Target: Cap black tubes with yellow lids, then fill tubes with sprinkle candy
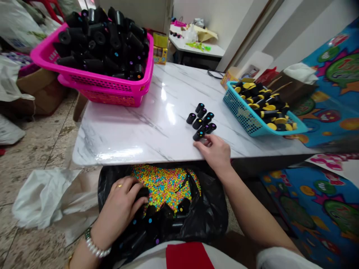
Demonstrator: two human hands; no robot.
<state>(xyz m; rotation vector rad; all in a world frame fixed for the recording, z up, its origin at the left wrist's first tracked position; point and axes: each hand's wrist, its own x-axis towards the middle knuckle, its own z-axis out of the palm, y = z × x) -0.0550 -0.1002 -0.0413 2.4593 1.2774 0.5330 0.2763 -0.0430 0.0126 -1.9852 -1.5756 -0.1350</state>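
My left hand [123,200] curls around a black plastic tube [143,192] above an open black plastic bag [213,209]. Small round multicoloured beads [165,186] fill the bag's far part, and several more black tubes [151,224] lie at its near side. On the tabletop, my right hand [217,151] has its thumb and fingers about the base of an upright black tube [198,135]. That tube stands nearest me in a cluster of black tubes [198,123], whose tops show blue, purple or yellow dots.
Stacked pink baskets [106,84] heaped with black tubes stand on the marble-patterned table [126,130] at the left. A teal basket [244,112] of yellow-capped black tubes sits at the right. White bags [45,194] lie on the floor; printed blue sheeting [303,201] is at the right.
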